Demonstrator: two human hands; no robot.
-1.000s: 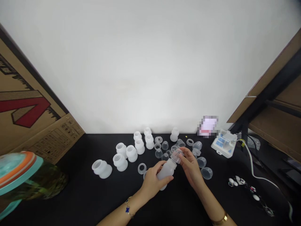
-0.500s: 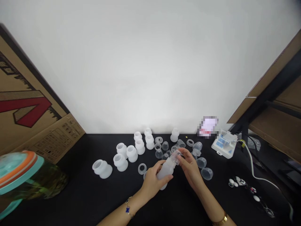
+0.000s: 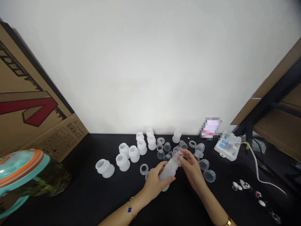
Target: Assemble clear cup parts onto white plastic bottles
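Note:
My left hand (image 3: 155, 179) is wrapped around a frosted white plastic bottle (image 3: 168, 171), which leans with its neck up and to the right. At that neck, the fingers and thumb of my right hand (image 3: 191, 164) pinch a clear plastic cap (image 3: 178, 156). Whether the cap is fully seated cannot be told. Beyond my hands lie several clear domed caps (image 3: 161, 154) and translucent rings (image 3: 192, 144). One flat ring (image 3: 144, 169) is just left of my left hand, with another partly hidden beside it.
Several white waisted containers (image 3: 122, 162) stand at the left, one lying tilted (image 3: 105, 168); another (image 3: 176, 136) is by the wall. A lidded jar (image 3: 35, 175) and carton (image 3: 35, 103) are further left. To the right are a white case (image 3: 227, 146), a cable (image 3: 257, 169) and a blurred-out phone (image 3: 211, 128).
The whole scene sits slightly further right in view as the camera shifts. My hands keep the same holds on bottle and cap, with hardly any movement relative to the table.

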